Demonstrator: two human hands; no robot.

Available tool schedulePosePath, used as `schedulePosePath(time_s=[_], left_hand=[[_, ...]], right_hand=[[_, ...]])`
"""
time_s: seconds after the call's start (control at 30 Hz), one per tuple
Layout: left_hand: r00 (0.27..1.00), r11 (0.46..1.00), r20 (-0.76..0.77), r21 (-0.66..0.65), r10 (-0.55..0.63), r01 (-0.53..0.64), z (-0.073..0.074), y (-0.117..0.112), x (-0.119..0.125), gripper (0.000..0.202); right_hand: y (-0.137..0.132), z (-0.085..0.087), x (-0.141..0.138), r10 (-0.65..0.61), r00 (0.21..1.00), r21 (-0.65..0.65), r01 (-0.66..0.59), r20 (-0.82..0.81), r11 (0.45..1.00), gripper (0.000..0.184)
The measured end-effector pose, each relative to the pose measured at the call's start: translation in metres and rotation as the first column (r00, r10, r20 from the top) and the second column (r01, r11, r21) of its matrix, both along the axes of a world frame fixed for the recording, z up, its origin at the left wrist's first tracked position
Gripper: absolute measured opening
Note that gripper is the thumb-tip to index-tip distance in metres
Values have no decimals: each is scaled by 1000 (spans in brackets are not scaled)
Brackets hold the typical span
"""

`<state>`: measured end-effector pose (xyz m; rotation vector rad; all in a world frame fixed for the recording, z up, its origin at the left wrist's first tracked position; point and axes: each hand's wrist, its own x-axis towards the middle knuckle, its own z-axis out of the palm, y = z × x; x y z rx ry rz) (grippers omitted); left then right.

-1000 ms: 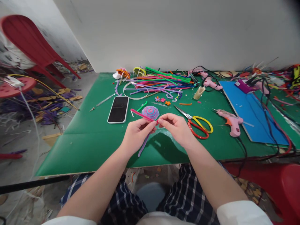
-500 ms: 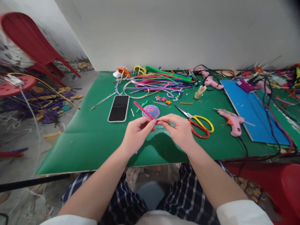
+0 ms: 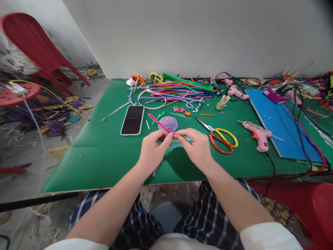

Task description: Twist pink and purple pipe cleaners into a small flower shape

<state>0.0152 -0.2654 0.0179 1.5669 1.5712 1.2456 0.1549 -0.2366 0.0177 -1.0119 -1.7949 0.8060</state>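
My left hand (image 3: 153,150) and my right hand (image 3: 195,146) meet above the front of the green table (image 3: 104,152), fingers pinched together. Between them they hold a pink pipe cleaner (image 3: 159,123) that sticks up and to the left from my fingertips. A lilac pipe cleaner (image 3: 156,171) hangs down below my left hand. Just behind my fingers a round coiled disc (image 3: 168,123) of blue, purple and pink lies on the table.
A phone (image 3: 132,120) lies left of the disc, scissors (image 3: 220,137) with red and yellow handles to the right. A pink glue gun (image 3: 257,134) rests by a blue board (image 3: 281,125). A heap of coloured pipe cleaners (image 3: 179,91) fills the back. Red chairs (image 3: 33,48) stand at left.
The pink pipe cleaner has tilted more upright and shows shorter above my fingers. Both hands have stayed close together with small finger movements.
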Motion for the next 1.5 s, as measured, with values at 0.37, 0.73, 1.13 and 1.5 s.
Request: schedulePosePath(time_s=[0.37, 0.73, 1.13, 1.5], left_hand=[[955, 991, 296, -122, -15, 53, -3, 5, -1, 22], [916, 983, 392, -117, -82, 138, -7, 8, -5, 20], [960, 992, 275, -97, -50, 80, -5, 6, -4, 23], [965, 986, 229, -73, -131, 151, -2, 6, -5, 22]], right_hand=[[14, -3, 8, 68, 968, -385, -159, -241, 909, 17], [12, -6, 4, 2, 979, -362, -77, -204, 929, 20], [5, -2, 2, 34, 989, -239, -69, -147, 969, 15], [10, -5, 3, 86, 936, -421, -234, -340, 876, 17]])
